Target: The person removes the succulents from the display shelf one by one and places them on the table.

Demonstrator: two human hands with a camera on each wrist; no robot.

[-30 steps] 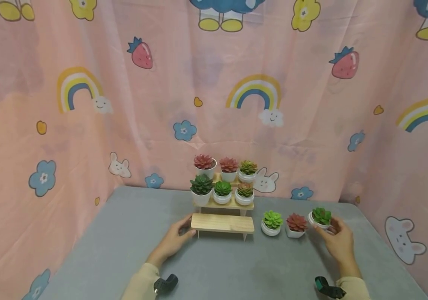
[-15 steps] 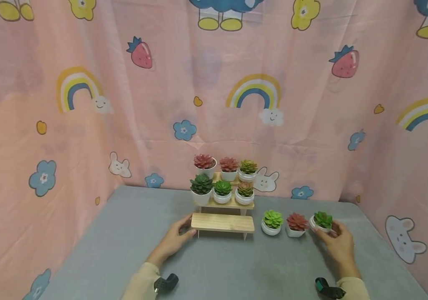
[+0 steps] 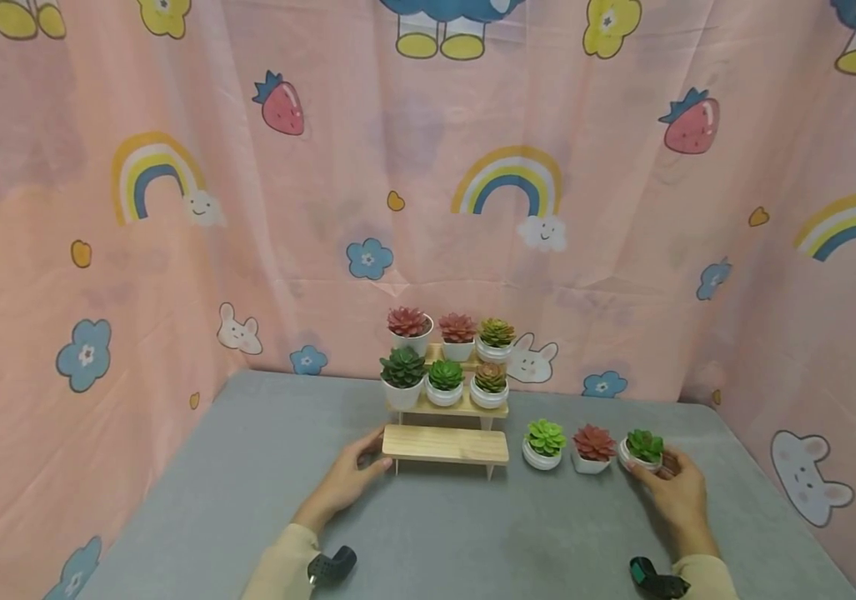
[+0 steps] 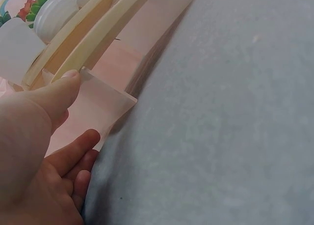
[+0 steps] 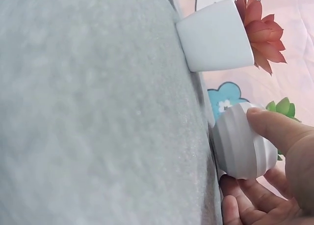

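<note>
My right hand (image 3: 673, 492) holds a green potted succulent (image 3: 642, 450) by its round white pot, at the right end of a short row. In the right wrist view the thumb lies on the ribbed side of the white pot (image 5: 243, 146), with fingers beneath its far side, close to the tabletop. My left hand (image 3: 348, 479) grips the left end of a tiered wooden plant stand (image 3: 444, 446), at its lowest shelf. The left wrist view has the thumb on the shelf's edge by a pale side leg (image 4: 95, 104), other fingers curled near that leg.
Beside the held pot are a red succulent (image 3: 593, 447) and a bright green succulent (image 3: 544, 443). Several potted succulents stand on the two upper tiers, including a dark green one (image 3: 402, 375). A pink patterned curtain (image 3: 428, 125) hangs behind the grey table (image 3: 473, 542).
The right hand has lowered the green succulent and brought it slightly nearer, its pot now more upright on the table. The left hand stays at the stand's end.
</note>
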